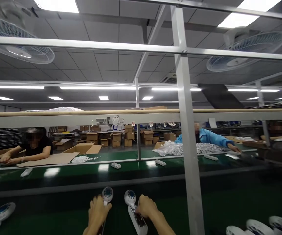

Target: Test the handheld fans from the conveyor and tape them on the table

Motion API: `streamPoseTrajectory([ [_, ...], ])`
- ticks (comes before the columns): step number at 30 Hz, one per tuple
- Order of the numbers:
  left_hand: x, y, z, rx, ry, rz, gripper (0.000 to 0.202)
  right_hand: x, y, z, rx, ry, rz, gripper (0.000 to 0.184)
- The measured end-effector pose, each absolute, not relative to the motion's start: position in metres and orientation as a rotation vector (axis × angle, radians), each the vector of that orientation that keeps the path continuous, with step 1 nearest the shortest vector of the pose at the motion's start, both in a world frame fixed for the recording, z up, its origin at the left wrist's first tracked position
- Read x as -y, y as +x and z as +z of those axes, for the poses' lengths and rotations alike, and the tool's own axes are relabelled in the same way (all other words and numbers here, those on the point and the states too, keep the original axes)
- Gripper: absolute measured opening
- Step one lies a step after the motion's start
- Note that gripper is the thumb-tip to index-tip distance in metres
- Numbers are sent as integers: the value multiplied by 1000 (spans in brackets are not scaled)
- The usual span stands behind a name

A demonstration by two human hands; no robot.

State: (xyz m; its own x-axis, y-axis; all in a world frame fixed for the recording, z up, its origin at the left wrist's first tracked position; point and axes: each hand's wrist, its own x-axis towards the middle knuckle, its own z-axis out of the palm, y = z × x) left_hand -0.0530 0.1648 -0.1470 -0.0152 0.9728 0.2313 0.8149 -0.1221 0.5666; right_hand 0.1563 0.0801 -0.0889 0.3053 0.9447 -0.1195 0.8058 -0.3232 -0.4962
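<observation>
Nearest the camera, low on the dark green counter (229, 209), the left hand (97, 213) is clenched around the handle of a small white handheld fan with a blue centre (107, 194), its round head poking up past the fingers. Just beside it, the right hand (146, 207) grasps a second white handheld fan (134, 209) lying along the counter, head pointing away. More white fan heads (256, 226) lie at the right edge. Beyond runs a green conveyor belt (82, 171) carrying small white plastic pieces (115, 165). Farther off, a person in black (36, 145) and a person in a blue jacket (210, 137) work across it.
</observation>
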Motion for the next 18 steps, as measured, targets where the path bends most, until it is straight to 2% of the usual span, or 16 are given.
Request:
streamPoseTrajectory([
  [2, -166, -58, -150, -1962, 2052, 819, 59, -72, 152, -73, 1603, -2222, 488, 16],
  [4, -165, -62, -147, -1989, 2098, 813, 65, -56, 145, -46, 1624, -2118, 372, 12],
  [6, -162, -63, -137, -1977, 2145, 853, 62, -35, 135, -14, 1634, -1937, 231, 15],
  [9, -154, -59, -114, -1905, 2198, 975, 55, 0, 119, 27, 1629, -1704, 84, 28],
  [11, -147, -55, -95, -1832, 2227, 1081, 49, 19, 113, 43, 1628, -1657, 49, 24],
  [14, -133, -51, -66, -1688, 2276, 1241, 41, 48, 118, 50, 1591, -1677, 33, 17],
  [18, -101, -57, -30, -1391, 2354, 1382, 32, 108, 143, 40, 1461, -1700, 127, 20],
])
